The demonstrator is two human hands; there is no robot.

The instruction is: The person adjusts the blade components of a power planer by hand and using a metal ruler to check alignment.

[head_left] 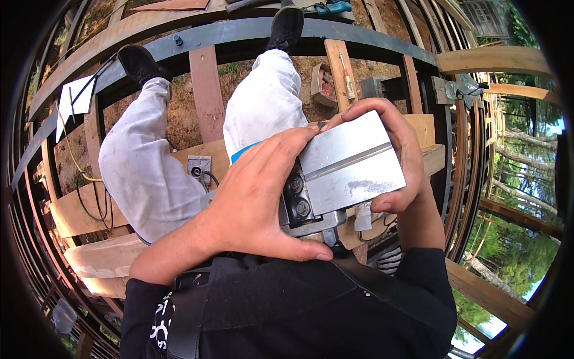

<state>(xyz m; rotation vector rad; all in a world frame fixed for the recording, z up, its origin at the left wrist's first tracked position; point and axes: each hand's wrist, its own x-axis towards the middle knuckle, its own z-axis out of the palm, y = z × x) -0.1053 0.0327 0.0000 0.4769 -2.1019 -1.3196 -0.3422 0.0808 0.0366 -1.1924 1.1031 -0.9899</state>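
Close to my chest I hold a hand planer (353,158), its flat silver sole turned up toward me. A groove runs along that metal plate. Beside the plate sits the dark cutter section (296,200) with bolt heads showing. My left hand (263,191) spreads over the left part of the tool, thumb along its near edge. My right hand (409,149) wraps round the plate's right end, fingers over the far edge and thumb at the near corner. A bit of blue (242,152) shows beyond my left hand. The planer's underside is hidden.
My legs in pale trousers (146,173) straddle wooden beams over bare soil. A metal beam (233,36) crosses ahead, with a teal power tool (329,8) beyond it. An open box (323,84), a screwdriver (345,75) and a yellow cord (63,125) lie about.
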